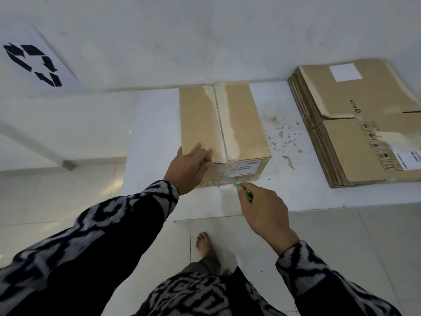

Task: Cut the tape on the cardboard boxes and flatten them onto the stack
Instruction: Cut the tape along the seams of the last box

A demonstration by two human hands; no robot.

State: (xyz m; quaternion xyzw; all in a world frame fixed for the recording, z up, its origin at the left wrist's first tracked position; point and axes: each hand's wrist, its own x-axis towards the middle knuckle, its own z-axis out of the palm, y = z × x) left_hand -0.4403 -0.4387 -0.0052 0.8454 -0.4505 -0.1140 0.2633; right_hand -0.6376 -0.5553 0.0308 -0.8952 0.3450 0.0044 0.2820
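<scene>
Box [224, 131], one only and still sealed, is seen on a white platform [155, 133], its far end against the wall [205, 42]. Clear tape [222, 119] is run along the seam of the top flaps and down over the near face, where a white label [247, 167] is stuck. What is inside cannot be told, as the flaps are closed.

The left hand [188, 171] is laid on the near left corner of the box, with fingers curled over the top edge just beside the tape, so the box is gripped there. The right hand [264, 210] is clenched round a green cutter [245, 191]; the grip is tight, and only the tool's front part is shown beyond the fingers. Its tip is held at the foot of the box's near face, at or just off the lower end of the tape; whether contact is made cannot be told.

One stack [355, 133] of flattened boxes is laid on the same platform, well apart from the box on the right, several sheets deep, with a white patch and printed marks on the top sheet. Brown stains are seen on the platform between box and stack. One recycling sign [34, 65] is fixed on the wall at the left. Patterned sleeves are worn on both arms, and one bare foot [205, 245] is set on the tiled floor [341, 236] below.
</scene>
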